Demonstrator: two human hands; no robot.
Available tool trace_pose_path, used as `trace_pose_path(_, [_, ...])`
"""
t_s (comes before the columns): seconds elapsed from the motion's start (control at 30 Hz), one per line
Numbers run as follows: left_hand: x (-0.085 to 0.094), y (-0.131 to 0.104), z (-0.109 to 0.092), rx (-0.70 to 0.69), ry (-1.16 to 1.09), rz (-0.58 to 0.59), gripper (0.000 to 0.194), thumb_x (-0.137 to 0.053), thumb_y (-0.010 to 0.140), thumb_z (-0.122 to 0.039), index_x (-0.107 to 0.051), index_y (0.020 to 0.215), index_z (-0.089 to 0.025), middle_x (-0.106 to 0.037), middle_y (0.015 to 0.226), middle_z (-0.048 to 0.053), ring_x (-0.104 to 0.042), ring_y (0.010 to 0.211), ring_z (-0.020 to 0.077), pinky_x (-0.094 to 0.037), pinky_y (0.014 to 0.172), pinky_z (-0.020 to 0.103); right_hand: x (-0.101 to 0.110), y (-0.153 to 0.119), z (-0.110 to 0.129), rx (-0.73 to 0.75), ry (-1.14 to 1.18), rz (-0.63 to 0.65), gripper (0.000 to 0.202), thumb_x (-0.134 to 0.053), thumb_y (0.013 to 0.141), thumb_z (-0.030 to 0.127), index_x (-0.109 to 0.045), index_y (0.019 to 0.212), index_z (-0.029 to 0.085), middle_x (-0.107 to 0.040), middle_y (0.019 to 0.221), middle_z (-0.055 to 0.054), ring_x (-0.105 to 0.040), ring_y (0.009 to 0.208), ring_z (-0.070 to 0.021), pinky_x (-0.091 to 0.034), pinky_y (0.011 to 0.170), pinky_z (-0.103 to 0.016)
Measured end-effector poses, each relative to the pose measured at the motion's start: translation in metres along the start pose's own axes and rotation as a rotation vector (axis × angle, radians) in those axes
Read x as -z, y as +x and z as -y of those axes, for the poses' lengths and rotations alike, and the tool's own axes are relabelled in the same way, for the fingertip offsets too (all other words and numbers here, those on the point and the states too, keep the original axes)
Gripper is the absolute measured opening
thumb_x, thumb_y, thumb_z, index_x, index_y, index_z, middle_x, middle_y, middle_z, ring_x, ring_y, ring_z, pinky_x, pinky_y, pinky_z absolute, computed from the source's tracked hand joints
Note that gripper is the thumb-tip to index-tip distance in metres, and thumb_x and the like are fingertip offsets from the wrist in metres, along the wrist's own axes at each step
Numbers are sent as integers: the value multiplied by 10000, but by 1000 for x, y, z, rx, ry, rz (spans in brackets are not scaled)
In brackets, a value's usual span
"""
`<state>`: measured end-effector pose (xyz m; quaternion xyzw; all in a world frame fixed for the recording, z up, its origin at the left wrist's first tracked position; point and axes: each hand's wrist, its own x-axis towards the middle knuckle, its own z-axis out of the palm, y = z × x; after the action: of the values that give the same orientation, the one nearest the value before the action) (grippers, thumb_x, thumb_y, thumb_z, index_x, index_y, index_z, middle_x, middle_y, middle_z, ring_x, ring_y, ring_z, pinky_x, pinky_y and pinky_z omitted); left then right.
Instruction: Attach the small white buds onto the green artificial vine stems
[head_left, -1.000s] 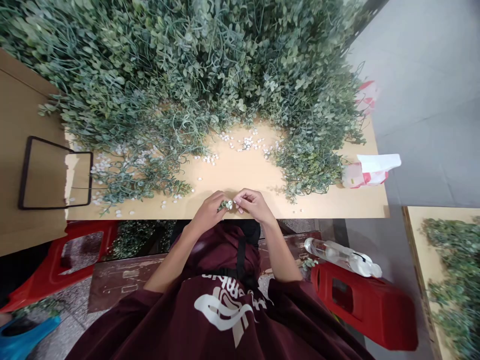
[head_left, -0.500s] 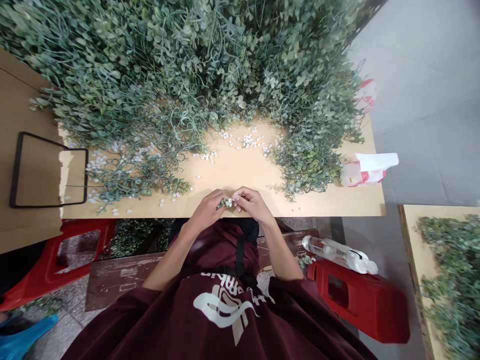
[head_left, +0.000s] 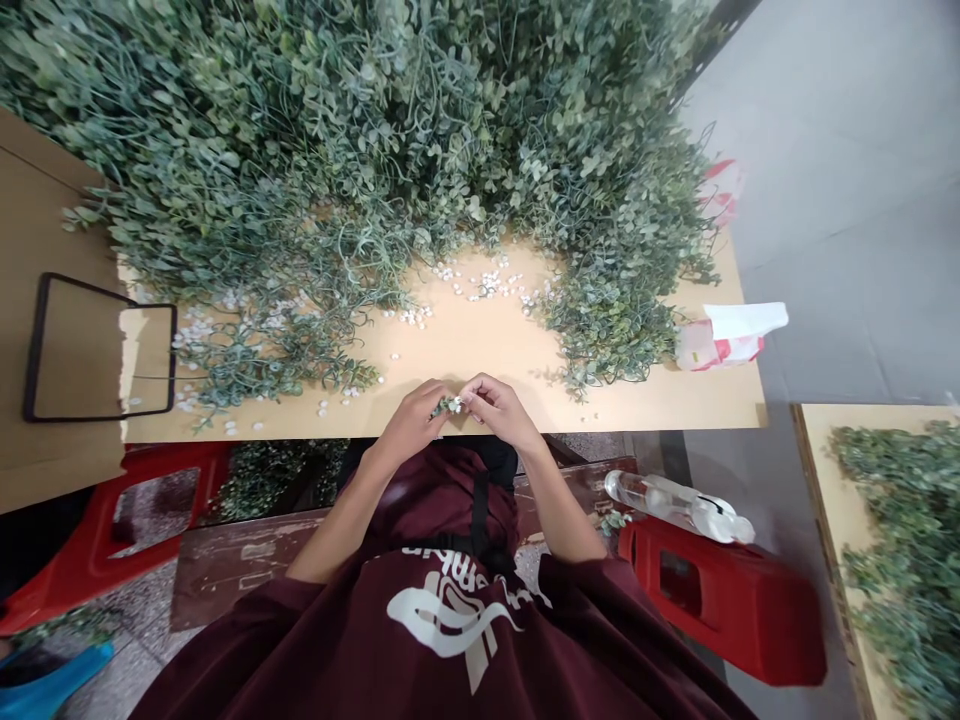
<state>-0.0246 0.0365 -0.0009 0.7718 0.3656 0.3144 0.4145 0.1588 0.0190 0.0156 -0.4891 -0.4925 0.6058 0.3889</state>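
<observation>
Near the front edge of the wooden table (head_left: 480, 345), my left hand (head_left: 412, 420) is closed round a small green sprig (head_left: 444, 406). My right hand (head_left: 496, 408) pinches at the white end of that sprig, its fingers almost touching those of the left; whether a separate white piece is between them is too small to tell. Small white pieces (head_left: 491, 284) lie scattered on the wood beyond my hands and to the left. Loose green stems (head_left: 255, 365) rest at the left, and a leafy clump (head_left: 619, 320) at the right.
A large heap of foliage (head_left: 375, 120) covers the table's back. A tissue pack (head_left: 720, 340) sits at the right edge, a black wire frame (head_left: 34, 345) at the left by cardboard (head_left: 67, 450). Below right, a bottle (head_left: 667, 502) lies by a red stool (head_left: 765, 610).
My right hand has shifted very slightly left, closer to my left hand. The camera view has also tilted a little; the sprig is still held.
</observation>
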Motion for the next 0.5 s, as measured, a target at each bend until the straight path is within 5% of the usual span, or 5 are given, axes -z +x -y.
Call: trace_pose_path(0.5, [-1,2,-3,61,11,-45,144,-497,940,-228,-528,807,-184,-557,776,9,-555,743,152,-431,688,254,-8,-5,-15,114,54,-134,219,-691,834,412,-677,921,211,-577,714,6,-487,561,-109,-428,524,-242])
